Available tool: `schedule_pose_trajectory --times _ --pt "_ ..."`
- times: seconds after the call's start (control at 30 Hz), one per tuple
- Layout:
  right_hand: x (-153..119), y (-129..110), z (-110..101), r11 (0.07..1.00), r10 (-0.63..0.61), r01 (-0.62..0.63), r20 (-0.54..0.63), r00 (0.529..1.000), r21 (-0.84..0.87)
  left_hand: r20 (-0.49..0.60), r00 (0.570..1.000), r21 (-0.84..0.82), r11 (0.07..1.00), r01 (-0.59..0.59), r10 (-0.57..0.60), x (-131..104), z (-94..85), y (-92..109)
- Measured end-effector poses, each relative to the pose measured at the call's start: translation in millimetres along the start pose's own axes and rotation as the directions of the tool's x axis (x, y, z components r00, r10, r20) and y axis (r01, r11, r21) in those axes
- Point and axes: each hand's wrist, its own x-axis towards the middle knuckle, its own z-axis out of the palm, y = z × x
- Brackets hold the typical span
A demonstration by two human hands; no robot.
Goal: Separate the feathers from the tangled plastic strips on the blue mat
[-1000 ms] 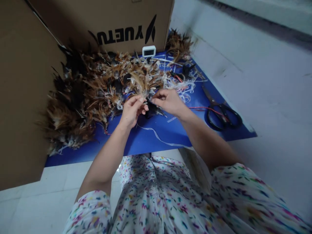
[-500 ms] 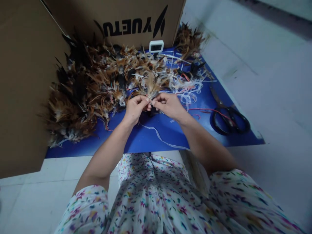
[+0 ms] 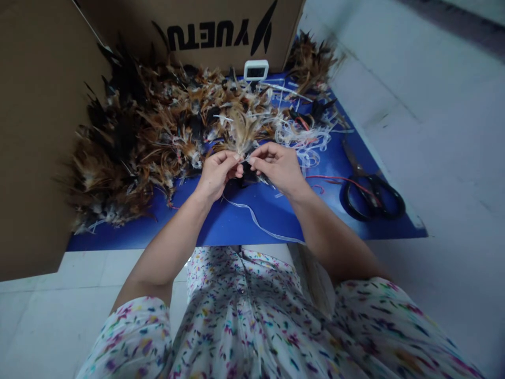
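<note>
At the middle of the blue table, my left hand (image 3: 219,171) pinches the base of a pale tan feather bunch (image 3: 242,131), whose tips fan out away from me. Just to its right, my right hand (image 3: 279,164) has thumb and forefinger pressed together on a thin clear strand near that base. A small gap lies between the fingertips of the two hands. A thin translucent ribbon (image 3: 256,219) trails from under my left hand to the table's front edge. Brown and black feather bunches (image 3: 158,131) are heaped behind and to the left.
Black-handled scissors (image 3: 371,196) lie at the right, beside a red string (image 3: 327,178). Tangled clear ribbon (image 3: 305,138) sits behind my right hand. A small white display device (image 3: 256,70) stands before a cardboard box (image 3: 221,55). More cardboard (image 3: 35,147) rises at the left.
My right hand has drawn slightly away to the right from my left, opening a small gap at the feather base. The view has shifted a little.
</note>
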Motion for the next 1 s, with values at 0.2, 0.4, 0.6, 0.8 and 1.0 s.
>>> schedule_pose_trajectory --times 0.2,0.4,0.6,0.8,1.0 --pt "0.6 4.8 -0.6 0.999 0.015 -0.014 0.033 0.999 -0.029 0.058 0.997 0.022 0.999 -0.045 0.044 -1.3 1.2 -5.1" --pt "1.6 5.3 -1.3 0.999 0.029 -0.030 0.055 0.998 0.019 -0.013 0.999 0.062 0.997 -0.052 0.053 -0.1 1.8 -4.2" --pt "1.7 3.8 -2.3 0.999 0.028 -0.029 0.032 0.999 0.042 -0.037 0.997 0.008 0.998 -0.061 0.061 3.2 -0.9 -5.5" --pt "0.5 1.6 -2.4 0.998 0.040 -0.040 0.005 0.999 0.055 -0.009 0.998 -0.022 0.998 -0.055 0.055 4.3 -3.8 -5.1" --pt "-1.3 -0.4 1.2 0.992 0.091 -0.099 0.092 0.992 0.082 -0.031 0.998 -0.011 0.999 -0.047 0.046 2.5 -1.4 -4.8"
